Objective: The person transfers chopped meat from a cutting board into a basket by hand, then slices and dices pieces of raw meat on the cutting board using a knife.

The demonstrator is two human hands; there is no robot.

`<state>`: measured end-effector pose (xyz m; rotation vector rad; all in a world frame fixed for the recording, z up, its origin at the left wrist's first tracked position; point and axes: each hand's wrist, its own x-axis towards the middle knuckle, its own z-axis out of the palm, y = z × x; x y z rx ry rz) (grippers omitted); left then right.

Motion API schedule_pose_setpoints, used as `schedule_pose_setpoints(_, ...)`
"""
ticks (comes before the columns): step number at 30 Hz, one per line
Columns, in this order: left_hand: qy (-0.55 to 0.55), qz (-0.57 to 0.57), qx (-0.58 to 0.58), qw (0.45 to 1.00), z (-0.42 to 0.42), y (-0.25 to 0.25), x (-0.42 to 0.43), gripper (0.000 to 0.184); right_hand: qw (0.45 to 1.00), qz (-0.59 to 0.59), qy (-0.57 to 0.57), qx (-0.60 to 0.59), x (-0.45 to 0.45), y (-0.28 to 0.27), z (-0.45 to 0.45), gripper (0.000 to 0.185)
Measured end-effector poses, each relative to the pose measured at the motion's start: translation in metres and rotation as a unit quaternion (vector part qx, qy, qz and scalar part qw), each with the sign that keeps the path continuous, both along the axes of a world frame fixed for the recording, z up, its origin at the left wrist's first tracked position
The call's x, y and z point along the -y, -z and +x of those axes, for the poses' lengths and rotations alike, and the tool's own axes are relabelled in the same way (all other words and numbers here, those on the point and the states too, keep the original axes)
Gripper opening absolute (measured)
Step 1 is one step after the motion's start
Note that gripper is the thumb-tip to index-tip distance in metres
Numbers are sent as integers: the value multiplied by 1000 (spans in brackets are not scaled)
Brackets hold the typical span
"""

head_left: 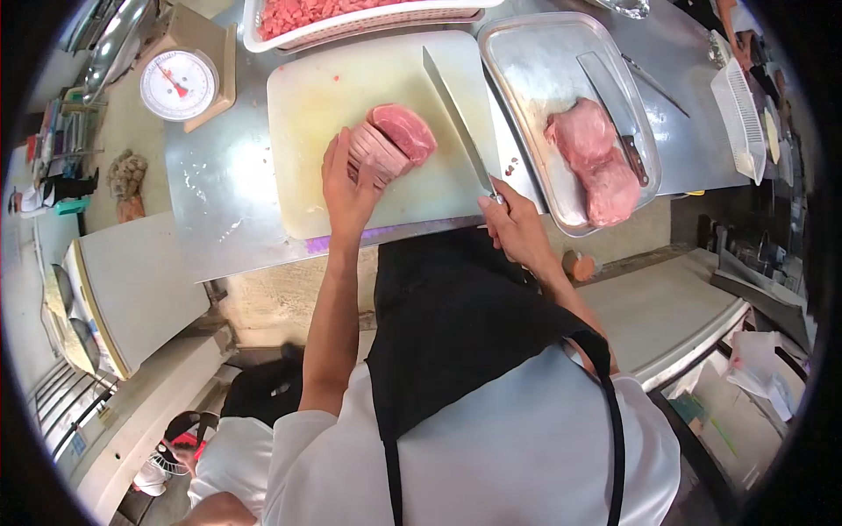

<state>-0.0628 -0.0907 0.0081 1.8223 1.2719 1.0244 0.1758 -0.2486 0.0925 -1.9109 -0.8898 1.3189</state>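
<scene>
On the white cutting board (pixel 307 96) lies a piece of pink meat (pixel 403 134), its left part cut into slices that lean together. My left hand (pixel 351 184) rests against the sliced side, fingers apart and touching the meat. My right hand (pixel 516 219) is closed around the handle of a long knife (pixel 460 123). The blade points up and to the left over the right part of the board, apart from the meat. To the right, a metal tray (pixel 517 39) holds a larger piece of meat (pixel 589 158) and a second knife (pixel 636 158).
A white basket (pixel 377 19) of diced meat stands behind the board. The scale (pixel 180 85) is at the left. A thin rod (pixel 658 85) and a white rack (pixel 738 118) lie at the right. Other people are at the lower left and upper right.
</scene>
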Motion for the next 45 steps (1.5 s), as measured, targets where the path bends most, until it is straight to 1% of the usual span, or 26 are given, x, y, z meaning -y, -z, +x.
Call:
schedule_pose_setpoints(1,5,-26,32,999,-1,2,-1,64,1000,0,-3,-14,0,-1,4,55)
schedule_pose_setpoints(4,-8,-69,17,997,1,-4,-4,71,999,-2,-10,-50,-1,-3,13,57)
schedule_pose_setpoints(7,-47,-48,-169,983,21,-16,-4,77,997,6,-21,-70,0,1,21,58)
schedule_pose_setpoints(10,-46,36,-272,960,32,-12,2,82,996,6,-47,-81,-1,0,31,59)
schedule_pose_setpoints(13,-38,55,-294,953,31,-13,2,82,994,0,-73,-82,-2,-2,40,59)
schedule_pose_setpoints(16,-6,47,-327,944,2,-14,-15,83,993,8,-80,-85,-4,4,43,59)
schedule_pose_setpoints(17,6,82,-315,945,-8,-7,-25,83,993,8,-80,-85,-3,3,43,60)
schedule_pose_setpoints(20,-2,113,-337,935,-30,6,-73,81,994,2,-70,-86,-3,1,41,60)
schedule_pose_setpoints(22,4,181,-335,925,-45,17,-122,79,995,-1,-63,-77,-4,-1,39,60)
schedule_pose_setpoints(25,29,143,-326,934,-52,13,-175,78,997,-2,-59,-58,-4,-5,34,59)
schedule_pose_setpoints(27,-35,209,-363,907,-47,13,-166,74,996,1,-61,-58,-4,-4,34,58)
schedule_pose_setpoints(28,-70,246,-380,889,-37,3,-161,72,996,-10,-65,-55,-6,-6,34,59)
schedule_pose_setpoints(29,-64,238,-300,922,-28,-8,-151,71,996,-19,-66,-54,-7,-8,34,59)
schedule_pose_setpoints(31,-37,211,-135,967,-5,-42,-96,69,996,-26,-58,-58,-9,-8,31,60)
schedule_pose_setpoints(32,-59,61,-161,983,3,-47,-73,70,996,-24,-53,-61,-8,-7,30,60)
schedule_pose_setpoints(33,-82,-92,-182,975,12,-51,-54,72,997,-22,-50,-62,-7,-6,30,61)
schedule_pose_setpoints(35,-72,-233,-249,937,39,-77,-30,74,997,-16,-44,-63,-8,-6,29,61)
schedule_pose_setpoints(36,-69,-200,-217,953,35,-63,-29,74,997,-11,-41,-64,-11,-6,29,61)
schedule_pose_setpoints(38,-60,-131,-153,978,25,-16,-31,74,997,-8,-52,-56,-16,-7,30,61)
schedule_pose_setpoints(39,-62,-140,-140,978,21,-15,-33,68,997,-8,-57,-53,-17,-8,30,61)
schedule_pose_setpoints(42,-80,-307,5,948,6,-16,-32,63,997,-20,-53,-58,-20,-6,28,61)
schedule_pose_setpoints(45,-101,-283,47,953,-16,-15,-30,59,997,3,-58,-57,-17,6,27,61)
